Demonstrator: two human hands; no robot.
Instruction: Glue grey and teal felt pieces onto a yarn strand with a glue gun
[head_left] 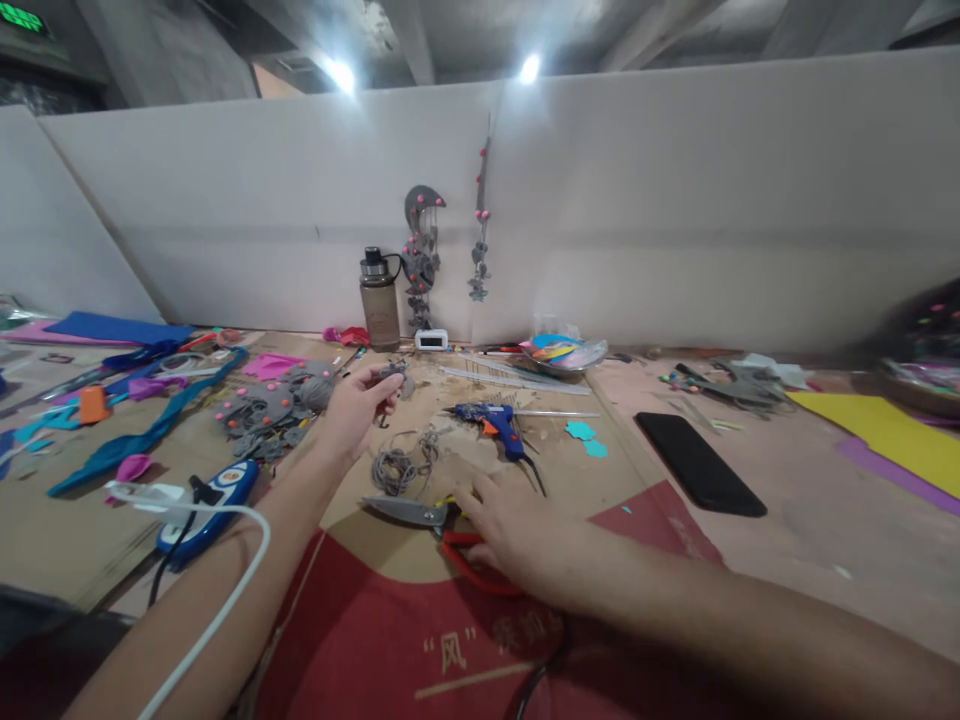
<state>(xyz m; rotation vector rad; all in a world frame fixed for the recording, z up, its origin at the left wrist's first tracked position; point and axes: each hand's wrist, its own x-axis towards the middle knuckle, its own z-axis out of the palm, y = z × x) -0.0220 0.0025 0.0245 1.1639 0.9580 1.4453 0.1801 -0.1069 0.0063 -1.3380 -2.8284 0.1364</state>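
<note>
Red-handled metal scissors [412, 512] sitting right under the right hand [517, 525]
Blades point left, long axis slanting across the worktop [825, 545]; can't tell if that hand's gripping. Left hand [356, 405] is farther off, pinching a small grey soft-looking bundle [406, 379].

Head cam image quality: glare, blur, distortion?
Head view throughout: two ceiling lights blown out, with bluish halos; right forearm looks stretched toward the frame edge, likely wide-angle distortion; dark bundle at far right too murky to identify; scissors and glue gun slightly soft but recognisable.
</note>
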